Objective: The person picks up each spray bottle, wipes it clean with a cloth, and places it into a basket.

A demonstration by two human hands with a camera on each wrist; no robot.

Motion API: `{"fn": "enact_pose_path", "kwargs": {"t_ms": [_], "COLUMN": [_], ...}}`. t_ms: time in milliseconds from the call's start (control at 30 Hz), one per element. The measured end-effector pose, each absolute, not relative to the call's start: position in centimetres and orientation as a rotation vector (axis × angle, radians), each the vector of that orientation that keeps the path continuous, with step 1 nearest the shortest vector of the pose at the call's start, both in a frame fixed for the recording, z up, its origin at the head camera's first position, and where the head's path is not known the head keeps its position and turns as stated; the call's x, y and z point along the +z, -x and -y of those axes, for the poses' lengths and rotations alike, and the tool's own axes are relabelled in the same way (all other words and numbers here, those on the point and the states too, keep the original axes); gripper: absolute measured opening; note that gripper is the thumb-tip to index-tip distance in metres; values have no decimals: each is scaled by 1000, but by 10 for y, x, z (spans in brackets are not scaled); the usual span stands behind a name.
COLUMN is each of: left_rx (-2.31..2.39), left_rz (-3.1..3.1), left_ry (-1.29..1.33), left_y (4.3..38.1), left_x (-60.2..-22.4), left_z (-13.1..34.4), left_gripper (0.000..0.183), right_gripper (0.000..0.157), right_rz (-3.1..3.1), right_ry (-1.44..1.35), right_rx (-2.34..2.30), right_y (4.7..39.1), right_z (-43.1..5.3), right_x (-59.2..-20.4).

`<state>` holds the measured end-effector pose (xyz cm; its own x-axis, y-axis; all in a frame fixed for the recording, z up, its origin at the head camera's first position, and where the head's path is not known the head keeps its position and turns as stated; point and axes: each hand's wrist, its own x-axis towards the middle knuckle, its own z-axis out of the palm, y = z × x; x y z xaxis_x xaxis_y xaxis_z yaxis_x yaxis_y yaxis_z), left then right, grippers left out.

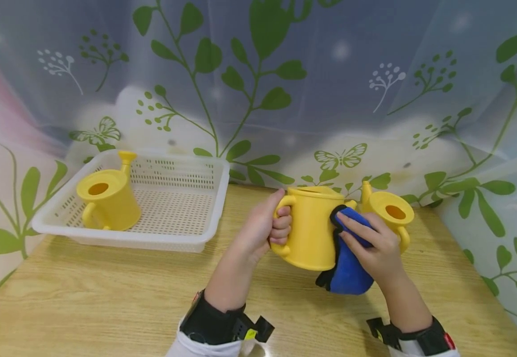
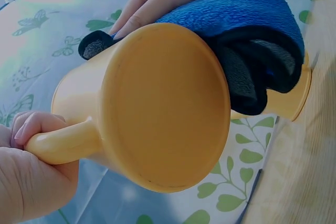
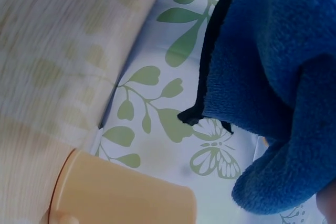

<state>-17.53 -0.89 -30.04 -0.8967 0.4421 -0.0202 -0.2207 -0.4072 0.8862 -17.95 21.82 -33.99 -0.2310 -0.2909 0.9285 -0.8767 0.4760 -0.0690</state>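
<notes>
A yellow watering can (image 1: 314,228) is held up over the table by my left hand (image 1: 269,223), whose fingers wrap its handle. In the left wrist view the can's round base (image 2: 168,108) faces the camera. My right hand (image 1: 376,248) grips a blue cloth (image 1: 352,270) with black edging and presses it against the can's right side; its thumb is hidden. In the right wrist view the cloth (image 3: 294,93) hangs in folds. Just behind that hand stands a second yellow watering can (image 1: 394,210), partly covered by it.
A white perforated basket (image 1: 173,238) sits at the back left, with another yellow watering can (image 1: 111,203) inside. The wooden table (image 1: 106,292) ends at a leaf-patterned curtain (image 1: 312,99) along the back and sides.
</notes>
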Motion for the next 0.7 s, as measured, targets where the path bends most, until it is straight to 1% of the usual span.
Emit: {"fn": "enact_pose_path", "kwargs": {"t_ms": [167, 300, 467, 700], "left_rx": [2290, 2302, 2388, 2469], "left_rz": [-1438, -1429, -1391, -1389], "left_ry": [-362, -350, -297, -289], "left_y": [175, 174, 174, 177], "left_x": [-300, -300, -298, -296], "left_z": [7, 6, 8, 20], "left_gripper": [42, 41, 42, 43], "right_gripper": [38, 38, 37, 30], "right_rz": [1794, 1814, 1791, 1762], "right_ry": [-879, -844, -974, -1217], "right_rx": [784, 758, 696, 667], "right_y": [178, 176, 176, 177], "right_z": [-220, -220, -218, -213], "right_x": [-338, -337, -336, -341]}}
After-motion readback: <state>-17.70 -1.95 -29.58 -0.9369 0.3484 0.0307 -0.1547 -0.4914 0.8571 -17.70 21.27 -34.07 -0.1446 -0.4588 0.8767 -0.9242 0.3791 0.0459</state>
